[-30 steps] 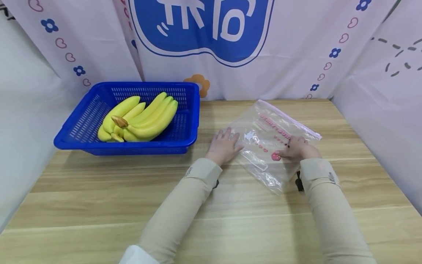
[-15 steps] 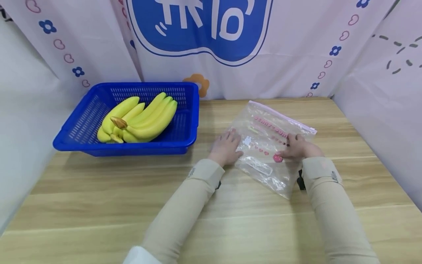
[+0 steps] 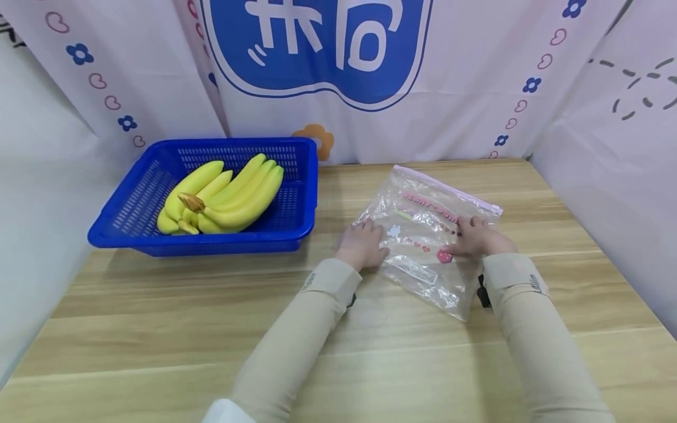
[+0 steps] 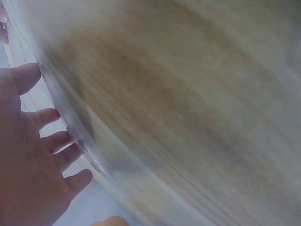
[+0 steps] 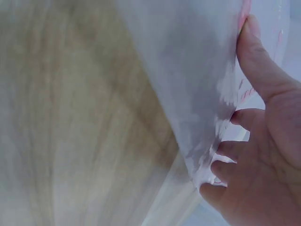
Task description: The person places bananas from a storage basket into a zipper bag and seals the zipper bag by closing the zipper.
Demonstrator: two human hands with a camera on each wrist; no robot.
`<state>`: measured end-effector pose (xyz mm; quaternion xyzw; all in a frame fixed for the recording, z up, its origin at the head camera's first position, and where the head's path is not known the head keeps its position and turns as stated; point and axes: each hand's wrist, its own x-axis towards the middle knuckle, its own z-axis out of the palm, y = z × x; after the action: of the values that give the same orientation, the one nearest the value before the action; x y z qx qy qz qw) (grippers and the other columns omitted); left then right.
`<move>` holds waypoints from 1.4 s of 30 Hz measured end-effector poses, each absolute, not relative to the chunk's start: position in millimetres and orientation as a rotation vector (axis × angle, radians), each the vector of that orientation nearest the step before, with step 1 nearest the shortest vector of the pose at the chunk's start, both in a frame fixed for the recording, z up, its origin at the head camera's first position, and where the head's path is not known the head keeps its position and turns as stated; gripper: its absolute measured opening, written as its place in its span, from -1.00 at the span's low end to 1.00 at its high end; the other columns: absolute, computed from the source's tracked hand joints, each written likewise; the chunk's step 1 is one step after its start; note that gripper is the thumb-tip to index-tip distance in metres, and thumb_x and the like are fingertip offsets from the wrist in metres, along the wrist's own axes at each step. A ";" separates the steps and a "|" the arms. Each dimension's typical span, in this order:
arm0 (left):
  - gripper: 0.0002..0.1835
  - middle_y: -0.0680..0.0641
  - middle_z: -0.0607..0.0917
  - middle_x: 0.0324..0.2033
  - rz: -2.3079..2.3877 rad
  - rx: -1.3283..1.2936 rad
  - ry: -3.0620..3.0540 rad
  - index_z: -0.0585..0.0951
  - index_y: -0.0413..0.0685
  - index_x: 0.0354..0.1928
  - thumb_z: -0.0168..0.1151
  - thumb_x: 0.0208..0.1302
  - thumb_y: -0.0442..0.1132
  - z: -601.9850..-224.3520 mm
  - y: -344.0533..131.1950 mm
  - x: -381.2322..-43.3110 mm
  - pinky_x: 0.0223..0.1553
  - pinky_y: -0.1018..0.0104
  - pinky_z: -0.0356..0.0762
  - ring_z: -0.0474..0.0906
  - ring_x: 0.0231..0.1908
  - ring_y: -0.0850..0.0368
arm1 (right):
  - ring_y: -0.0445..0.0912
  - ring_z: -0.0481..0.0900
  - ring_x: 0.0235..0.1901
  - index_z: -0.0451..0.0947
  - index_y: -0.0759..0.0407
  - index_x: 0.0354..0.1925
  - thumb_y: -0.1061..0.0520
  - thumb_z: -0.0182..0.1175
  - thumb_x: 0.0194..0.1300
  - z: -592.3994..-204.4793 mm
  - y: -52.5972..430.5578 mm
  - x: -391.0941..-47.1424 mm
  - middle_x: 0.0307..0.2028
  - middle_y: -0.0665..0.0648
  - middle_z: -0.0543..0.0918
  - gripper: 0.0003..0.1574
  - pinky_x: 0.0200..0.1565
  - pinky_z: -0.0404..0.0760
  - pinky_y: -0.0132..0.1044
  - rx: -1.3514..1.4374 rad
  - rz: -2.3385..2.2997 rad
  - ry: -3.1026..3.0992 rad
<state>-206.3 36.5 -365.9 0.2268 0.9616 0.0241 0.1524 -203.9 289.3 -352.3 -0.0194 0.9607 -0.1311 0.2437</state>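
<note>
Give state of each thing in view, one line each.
Plastic bag: spread out on the table, looks empty; can't tell if zip is closed.
Blue basket: upright, uncovered, partly filled.
Bananas: yellow, unpeeled, lying in the basket.
Left-hand grip: touching the bag's left edge.
Right-hand grip: touching the bag's right side.

Left arm (image 3: 296, 335) and right arm (image 3: 545, 346) extend forward, left fingers (image 4: 77, 182) and right fingers (image 5: 247, 118) loosely spread.

We log a blue perforated plastic basket (image 3: 248, 241) at 9 o'clock, yellow bananas (image 3: 238, 205) inside, brown stem showing. White printed curtain (image 3: 465, 117) at 12: blue emblem (image 3: 317, 67), orange flower (image 3: 312, 134) below. Dash-marked white side cloth (image 3: 608, 141) at 2. Wood-grain tabletop (image 3: 412, 370) at 6.
</note>
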 end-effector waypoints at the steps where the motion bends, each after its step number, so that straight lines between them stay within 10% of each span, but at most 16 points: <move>1: -0.37 -0.17 0.20 0.44 0.066 0.648 2.761 0.23 -0.01 0.41 -0.11 0.42 0.14 -365.3 37.0 -205.8 0.44 -0.05 0.07 0.14 0.43 -0.09 | 0.58 -0.25 0.33 -0.22 0.50 0.41 -0.26 0.17 0.24 -352.2 288.7 -203.4 0.35 0.69 -0.23 0.24 0.30 -0.05 0.43 -0.042 -0.349 2.629; 12: -0.34 -0.11 0.28 0.40 -0.110 0.655 2.781 0.24 0.04 0.41 -0.13 0.40 0.22 -362.8 40.7 -204.2 0.35 0.08 0.29 0.23 0.39 0.00 | 0.60 -0.35 0.33 -0.05 0.41 0.42 -0.16 0.14 0.29 -344.6 273.5 -197.5 0.32 0.73 -0.38 0.04 0.35 -0.23 0.39 0.067 -0.332 2.686; 20: -0.33 -0.11 0.32 0.38 -0.082 0.620 2.776 0.25 0.04 0.41 -0.11 0.39 0.23 -357.6 40.2 -202.5 0.32 0.06 0.32 0.25 0.38 -0.01 | 0.56 0.09 0.25 0.34 0.43 0.16 -0.32 0.04 0.31 -344.5 260.8 -201.1 0.26 0.70 0.13 -0.12 0.26 0.12 0.40 -0.015 -0.192 2.704; 42: -0.30 -0.19 0.04 0.49 0.222 0.655 2.724 0.25 0.00 0.39 -0.02 0.33 0.20 -365.6 31.4 -216.4 0.46 -0.10 0.01 -0.10 0.50 -0.13 | 0.56 0.07 0.27 0.09 0.46 0.30 -0.32 0.14 0.24 -350.2 260.7 -206.0 0.26 0.71 0.10 0.07 0.28 0.12 0.39 -0.030 -0.284 2.644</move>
<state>-216.4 31.4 -365.6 0.2299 0.9560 0.0778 0.1649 -206.0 260.7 -350.2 -0.0108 0.9655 -0.1037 0.2387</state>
